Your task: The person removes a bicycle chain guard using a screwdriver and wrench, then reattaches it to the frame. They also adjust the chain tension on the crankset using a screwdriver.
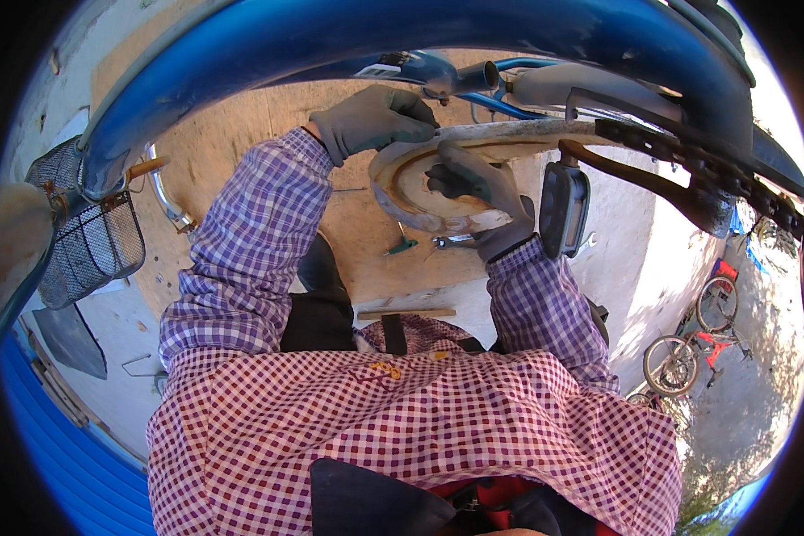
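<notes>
Chainguard disc (429,183), round, worn and pale with chipped paint, sits at the crank of an upturned blue bicycle frame (348,40), just below the frame tubes and directly in front of the person's chest. Left hand (375,118), in a grey work glove, is closed over the upper left rim of the disc, fingers curled onto its top edge. Right hand (478,192), likewise gloved in grey, lies against the disc face at its right side, thumb and fingers pressed on the inner recess and lower rim; the grip appears closed on the disc, though the fingertips are partly hidden behind it. Black pedal (564,207) stands upright just beside the right hand, touching or nearly touching the wrist; which of the two cannot be told. Rusty crank arm (634,174) runs from the pedal toward the right. Bicycle chain (697,161), dark and greasy, passes above the crank arm. Both sleeves are purple-and-white check. Plywood sheet (241,152) lies on the ground beneath the work. Small green-handled tool (402,243) and a spanner (451,239) lie on the plywood below the disc. Wire basket (89,237) hangs at the left. Further bicycles (688,353) lie on the ground, well apart at the right.
</notes>
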Demonstrator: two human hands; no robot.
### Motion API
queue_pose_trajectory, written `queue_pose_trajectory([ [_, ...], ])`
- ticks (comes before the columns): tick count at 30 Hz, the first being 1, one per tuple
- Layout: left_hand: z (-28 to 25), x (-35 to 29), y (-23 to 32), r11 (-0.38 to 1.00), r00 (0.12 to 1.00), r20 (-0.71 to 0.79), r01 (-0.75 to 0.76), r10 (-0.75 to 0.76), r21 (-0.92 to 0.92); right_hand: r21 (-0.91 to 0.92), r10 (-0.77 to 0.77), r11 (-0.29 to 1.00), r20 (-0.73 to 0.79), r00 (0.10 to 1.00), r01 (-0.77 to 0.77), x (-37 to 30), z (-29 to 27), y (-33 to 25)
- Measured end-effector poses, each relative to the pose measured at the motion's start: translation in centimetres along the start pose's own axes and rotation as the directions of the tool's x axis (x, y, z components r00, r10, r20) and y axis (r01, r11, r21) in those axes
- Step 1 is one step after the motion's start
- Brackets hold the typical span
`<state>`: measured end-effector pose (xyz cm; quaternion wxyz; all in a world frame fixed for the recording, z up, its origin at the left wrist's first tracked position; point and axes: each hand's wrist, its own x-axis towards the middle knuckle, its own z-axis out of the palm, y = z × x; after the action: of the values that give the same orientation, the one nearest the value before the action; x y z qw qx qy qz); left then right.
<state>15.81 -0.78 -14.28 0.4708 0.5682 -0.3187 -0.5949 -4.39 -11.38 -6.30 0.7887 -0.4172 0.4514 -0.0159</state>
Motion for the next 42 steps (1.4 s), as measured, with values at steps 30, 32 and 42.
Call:
queue_pose_trajectory([
  [30,0.1,-1.2,1.3,0.944,0.991,-0.084,0.122,-0.101,0.307,0.113,-0.04,0.993,0.05,0.998,0.034,0.2,0.9,1.4],
  [32,0.2,-1.4,1.5,0.923,0.986,-0.104,0.157,-0.129,0.35,0.099,-0.045,0.994,0.067,0.997,0.039,0.4,0.5,1.6],
  [42,0.7,-1.0,2.1,0.877,0.971,-0.19,0.217,-0.147,0.428,0.146,-0.045,0.989,0.233,0.972,0.011,2.5,-1.2,3.3],
])
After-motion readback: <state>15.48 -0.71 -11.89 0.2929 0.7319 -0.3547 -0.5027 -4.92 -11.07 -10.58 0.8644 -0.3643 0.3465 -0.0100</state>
